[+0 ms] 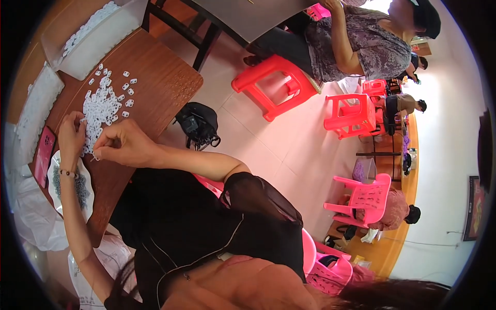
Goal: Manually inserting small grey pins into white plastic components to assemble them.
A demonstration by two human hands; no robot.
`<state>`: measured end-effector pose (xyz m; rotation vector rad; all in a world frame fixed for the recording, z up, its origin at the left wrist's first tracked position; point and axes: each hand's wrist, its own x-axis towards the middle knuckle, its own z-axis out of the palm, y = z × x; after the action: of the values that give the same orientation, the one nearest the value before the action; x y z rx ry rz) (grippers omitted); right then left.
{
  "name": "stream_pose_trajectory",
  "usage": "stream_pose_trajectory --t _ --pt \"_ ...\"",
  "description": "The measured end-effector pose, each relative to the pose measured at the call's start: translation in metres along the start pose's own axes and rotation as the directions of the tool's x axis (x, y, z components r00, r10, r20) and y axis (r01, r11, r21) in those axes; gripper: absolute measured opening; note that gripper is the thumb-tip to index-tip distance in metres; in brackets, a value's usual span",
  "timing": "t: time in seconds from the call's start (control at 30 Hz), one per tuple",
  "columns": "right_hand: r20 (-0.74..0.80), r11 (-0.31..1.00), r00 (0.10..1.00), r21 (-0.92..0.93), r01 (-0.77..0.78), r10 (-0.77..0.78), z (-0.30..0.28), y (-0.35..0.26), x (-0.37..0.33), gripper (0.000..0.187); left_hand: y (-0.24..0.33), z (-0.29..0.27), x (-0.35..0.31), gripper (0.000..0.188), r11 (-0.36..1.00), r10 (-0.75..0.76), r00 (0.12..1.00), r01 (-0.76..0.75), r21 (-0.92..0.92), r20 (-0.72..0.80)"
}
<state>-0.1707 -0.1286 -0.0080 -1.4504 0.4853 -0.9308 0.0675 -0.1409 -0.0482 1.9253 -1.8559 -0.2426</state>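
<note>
Small white plastic pieces with holes (103,106) lie in a loose pile on the brown wooden table (165,67). At the pile's near edge my right hand (126,144) is closed in a pinch, with a small pale piece (95,158) at its fingertips, too small to name. Beside it, my left hand (72,135) has its fingers curled together against the edge of the pile; what they hold, if anything, is hidden. Under my left wrist stands a white scalloped dish (87,201) of small grey metal parts (80,188).
A pink phone (44,155) lies left of the dish. White bins (103,49) of white pieces line the table's far side. A black bag (196,124) is by the table edge. Red stools (276,88) and pink chairs (369,199) stand right, where other people (361,46) sit.
</note>
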Motion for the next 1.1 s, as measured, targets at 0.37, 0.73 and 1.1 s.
stream_pose_trajectory --t 0.37,0.73,1.1 --pt "0.009 1.000 1.000 0.008 0.005 -0.005 0.002 -0.004 -0.001 0.011 -0.016 0.003 -0.014 0.016 0.993 -0.070 0.998 0.070 -0.092 0.000" --pt "-0.007 0.999 0.999 -0.034 0.032 -0.032 -0.003 -0.001 0.000 0.009 -0.010 -0.017 -0.039 0.030 0.837 -0.263 0.964 0.214 -0.504 -0.027" --pt "0.037 0.994 0.998 -0.107 -0.037 0.041 0.005 0.011 0.006 0.014 0.026 -0.055 -0.101 0.033 0.184 -0.523 0.824 0.357 -0.916 0.216"
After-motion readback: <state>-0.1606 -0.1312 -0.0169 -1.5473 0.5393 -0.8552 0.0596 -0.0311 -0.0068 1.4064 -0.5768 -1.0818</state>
